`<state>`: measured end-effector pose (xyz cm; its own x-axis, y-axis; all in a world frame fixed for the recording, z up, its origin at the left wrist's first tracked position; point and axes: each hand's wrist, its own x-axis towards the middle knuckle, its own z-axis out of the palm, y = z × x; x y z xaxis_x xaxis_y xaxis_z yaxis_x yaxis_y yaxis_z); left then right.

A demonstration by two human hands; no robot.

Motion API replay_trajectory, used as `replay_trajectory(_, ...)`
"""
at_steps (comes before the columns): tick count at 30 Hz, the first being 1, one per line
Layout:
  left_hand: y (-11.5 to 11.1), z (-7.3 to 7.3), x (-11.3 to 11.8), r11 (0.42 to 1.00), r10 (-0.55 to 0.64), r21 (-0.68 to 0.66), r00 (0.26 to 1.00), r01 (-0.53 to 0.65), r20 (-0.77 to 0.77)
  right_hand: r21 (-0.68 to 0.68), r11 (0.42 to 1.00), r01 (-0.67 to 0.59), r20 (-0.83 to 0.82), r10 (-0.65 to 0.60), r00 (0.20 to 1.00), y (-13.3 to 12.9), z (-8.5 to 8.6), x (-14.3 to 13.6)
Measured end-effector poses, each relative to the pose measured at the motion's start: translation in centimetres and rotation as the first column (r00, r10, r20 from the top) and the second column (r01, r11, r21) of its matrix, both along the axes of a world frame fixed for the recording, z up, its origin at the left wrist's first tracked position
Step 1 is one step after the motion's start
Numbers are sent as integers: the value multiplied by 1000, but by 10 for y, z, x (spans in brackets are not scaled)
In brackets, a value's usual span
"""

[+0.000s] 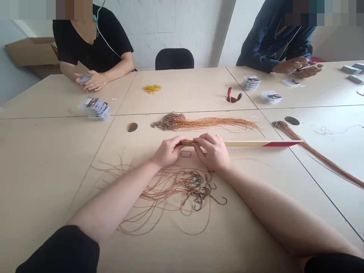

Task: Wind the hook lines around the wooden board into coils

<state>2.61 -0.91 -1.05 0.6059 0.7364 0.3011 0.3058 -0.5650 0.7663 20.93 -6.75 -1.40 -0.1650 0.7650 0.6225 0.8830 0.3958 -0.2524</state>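
My left hand (170, 151) pinches the left end of a long thin wooden strip (244, 143) with a dark red tip at its right end. Close beside it, my right hand (213, 151) has its fingers closed on the same strip. What lies between the fingertips is too small to make out. Below my hands is a loose pile of large metal hooks (196, 187) with orange-brown lines spreading left, partly under my left forearm. Beyond the strip lies a bundle of hooks with long orange lines (210, 123). A small red-edged label (185, 154) sits between my wrists.
Another line bundle (318, 146) lies at right. Across the table are stacked clear packets (96, 109), more packets (250, 82), yellow pieces (152, 89) and red-handled pliers (233, 95) in a hole. Two people sit opposite, their hands holding small items.
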Motion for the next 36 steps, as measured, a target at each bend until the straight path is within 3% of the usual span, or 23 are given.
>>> replay_trajectory(13,3,-2,-4,979,-4,205,995,24,-98,24,999,-23,92,21,996,1,-2,2)
replay_trajectory(36,2,-2,-7,974,-25,223,996,42,-80,23,999,-41,95,39,995,-2,2,1)
